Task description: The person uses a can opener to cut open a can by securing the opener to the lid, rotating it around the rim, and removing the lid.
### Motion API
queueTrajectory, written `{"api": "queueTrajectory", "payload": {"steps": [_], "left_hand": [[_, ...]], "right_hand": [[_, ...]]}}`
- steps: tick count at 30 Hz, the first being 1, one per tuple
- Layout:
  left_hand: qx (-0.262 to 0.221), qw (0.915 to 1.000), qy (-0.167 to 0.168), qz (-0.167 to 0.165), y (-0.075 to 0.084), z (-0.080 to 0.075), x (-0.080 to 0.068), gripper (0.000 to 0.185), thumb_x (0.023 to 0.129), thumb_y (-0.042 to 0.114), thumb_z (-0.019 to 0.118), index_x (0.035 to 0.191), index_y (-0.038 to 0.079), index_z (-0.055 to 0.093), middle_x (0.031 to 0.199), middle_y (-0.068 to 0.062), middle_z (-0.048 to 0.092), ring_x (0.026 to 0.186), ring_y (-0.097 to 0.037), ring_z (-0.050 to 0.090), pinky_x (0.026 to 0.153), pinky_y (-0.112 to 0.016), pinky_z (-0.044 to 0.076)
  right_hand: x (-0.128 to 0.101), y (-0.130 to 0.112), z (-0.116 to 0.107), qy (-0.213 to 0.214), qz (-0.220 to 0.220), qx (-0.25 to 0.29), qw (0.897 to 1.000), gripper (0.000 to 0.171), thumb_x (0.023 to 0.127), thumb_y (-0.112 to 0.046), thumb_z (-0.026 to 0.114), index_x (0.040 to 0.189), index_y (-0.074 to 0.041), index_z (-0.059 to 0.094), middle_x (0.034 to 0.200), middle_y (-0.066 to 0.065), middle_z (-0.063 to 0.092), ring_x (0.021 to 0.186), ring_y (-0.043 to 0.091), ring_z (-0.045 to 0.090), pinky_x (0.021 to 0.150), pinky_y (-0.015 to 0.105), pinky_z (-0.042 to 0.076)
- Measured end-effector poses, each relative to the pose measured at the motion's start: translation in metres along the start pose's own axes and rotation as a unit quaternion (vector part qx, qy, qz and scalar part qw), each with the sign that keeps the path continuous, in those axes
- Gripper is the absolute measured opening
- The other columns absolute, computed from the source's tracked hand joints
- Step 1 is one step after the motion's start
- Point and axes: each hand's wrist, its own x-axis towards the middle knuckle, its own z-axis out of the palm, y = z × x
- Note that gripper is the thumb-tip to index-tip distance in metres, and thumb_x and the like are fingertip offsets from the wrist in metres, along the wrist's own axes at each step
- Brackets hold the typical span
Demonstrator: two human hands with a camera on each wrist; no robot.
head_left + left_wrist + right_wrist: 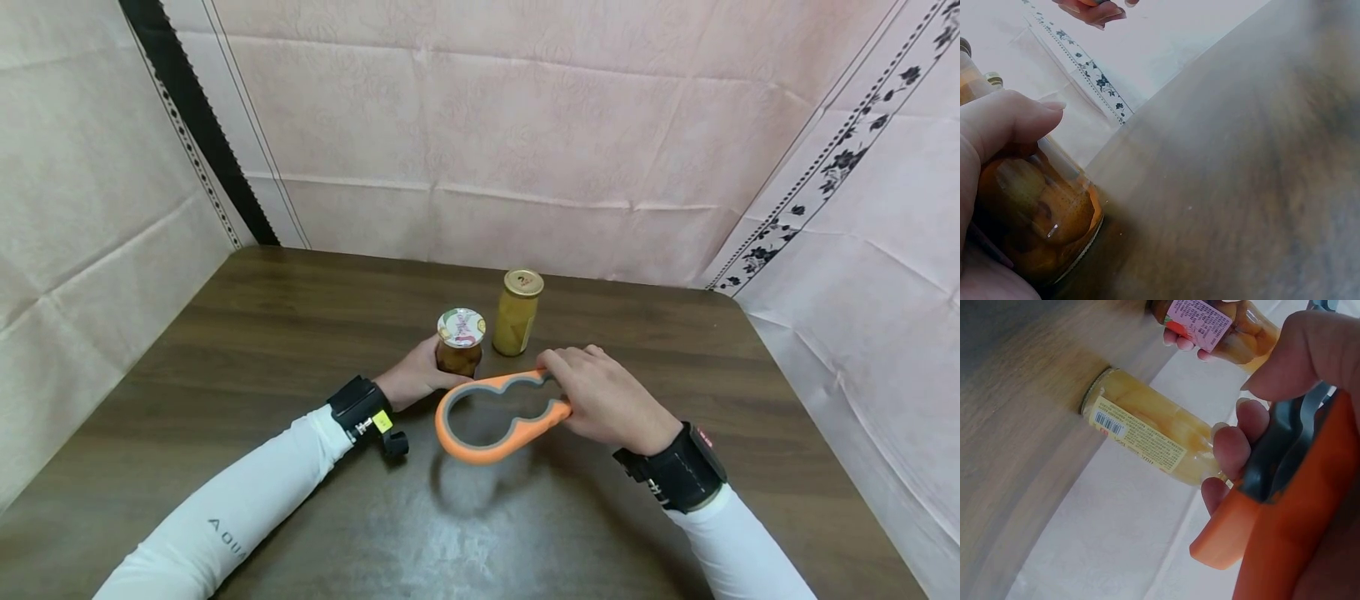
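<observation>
My left hand [415,377] grips the side of a glass jar [458,359] with a printed white lid. In the left wrist view, brownish round fruit shows through the jar's glass [1054,206], and my thumb lies across its upper part. My right hand [609,402] holds an orange and grey jar opener [480,455], its rounded, toothed loop pointing left, just in front of the jar. Behind them a taller jar of pale yellow fruit [515,322] with a gold lid stands upright, untouched. Its yellow barcode label [1138,434] shows in the right wrist view.
Both jars stand on a dark wood-grain table [337,292], toward its far side. Pale cloth [525,125] hangs behind the table and along both sides, with a black floral border [840,167] at the right.
</observation>
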Motion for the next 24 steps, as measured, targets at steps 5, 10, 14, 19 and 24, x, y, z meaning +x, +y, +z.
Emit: {"api": "queueTrajectory", "payload": {"steps": [5,10,14,19,24], "left_hand": [[0.003,1.0,0.0,-0.004,0.0008,0.0018,-0.0012,0.078,0.088,0.002,0.076,0.153,0.013,0.034,0.149,-0.015,0.049,0.138,-0.033,0.047,0.114,-0.048,0.042],[0.007,0.9999,0.001,-0.015,0.0009,0.003,-0.003,0.078,0.089,0.005,0.076,0.154,0.013,0.033,0.149,-0.015,0.049,0.138,-0.034,0.047,0.115,-0.049,0.041],[0.009,0.9997,0.001,-0.023,0.0012,0.0038,-0.0037,0.079,0.089,0.007,0.076,0.154,0.014,0.033,0.15,-0.015,0.048,0.139,-0.034,0.046,0.116,-0.05,0.04],[0.011,0.9997,-0.003,-0.024,0.0014,0.0057,-0.0051,0.079,0.088,0.01,0.078,0.153,0.015,0.034,0.15,-0.013,0.049,0.138,-0.033,0.048,0.115,-0.049,0.041],[0.008,0.9997,-0.013,-0.019,0.0006,0.0087,-0.0074,0.081,0.084,0.014,0.083,0.152,0.017,0.037,0.146,-0.011,0.053,0.133,-0.028,0.052,0.111,-0.044,0.045]], "right_hand": [[0.0007,-0.0019,-0.0024,-0.004,-0.002,0.003,1.0,0.037,0.076,-0.007,0.079,0.106,-0.016,0.059,0.092,-0.005,0.065,0.087,0.014,0.06,0.081,0.032,0.044],[0.001,-0.0037,-0.004,-0.007,-0.005,0.006,1.0,0.038,0.075,-0.006,0.078,0.107,-0.016,0.06,0.093,-0.004,0.065,0.087,0.013,0.059,0.082,0.033,0.045],[0.0014,-0.0047,-0.0048,-0.008,-0.006,0.007,1.0,0.039,0.075,-0.005,0.078,0.107,-0.015,0.06,0.093,-0.004,0.065,0.087,0.013,0.059,0.082,0.033,0.045],[0.0014,-0.005,-0.0043,-0.006,-0.009,0.006,1.0,0.04,0.074,-0.003,0.078,0.108,-0.015,0.06,0.093,-0.004,0.065,0.087,0.013,0.059,0.082,0.033,0.046],[0.0016,-0.0059,-0.0044,-0.006,-0.009,0.007,1.0,0.042,0.073,-0.002,0.078,0.108,-0.015,0.06,0.093,-0.004,0.065,0.087,0.013,0.059,0.082,0.032,0.046]]}}
